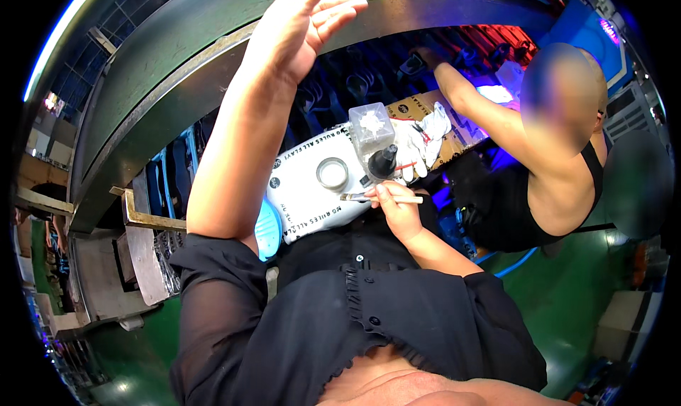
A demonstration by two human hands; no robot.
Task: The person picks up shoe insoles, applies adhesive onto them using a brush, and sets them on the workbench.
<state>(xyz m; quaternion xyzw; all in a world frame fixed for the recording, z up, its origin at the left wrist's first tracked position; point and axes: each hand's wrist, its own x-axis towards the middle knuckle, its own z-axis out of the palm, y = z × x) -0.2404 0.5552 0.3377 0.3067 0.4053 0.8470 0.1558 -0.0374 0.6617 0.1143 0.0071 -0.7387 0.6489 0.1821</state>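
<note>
My left hand [305, 34] is raised over the metal rail at the top, its fingers stretched out and holding nothing that I can see. In my right hand [396, 209] is a flat brush [406, 199] with a pale handle, pinched between thumb and fingers. The brush's bristles point left, just above a white printed covering [305, 211]. On that covering stands a round clear jar [332, 173] with whitish contents. Beyond the brush are a dark bottle [383, 162] with a tapered top and a clear plastic box [372, 126] with white bits inside.
White gloves [434, 133] lie on brown cardboard [464, 133] to the right. A light blue ribbed piece [267, 229] sits by my left elbow. A curved metal rail [170, 80] runs along the far side, above dark racks. At right, a co-worker's arm [472, 101] reaches toward them.
</note>
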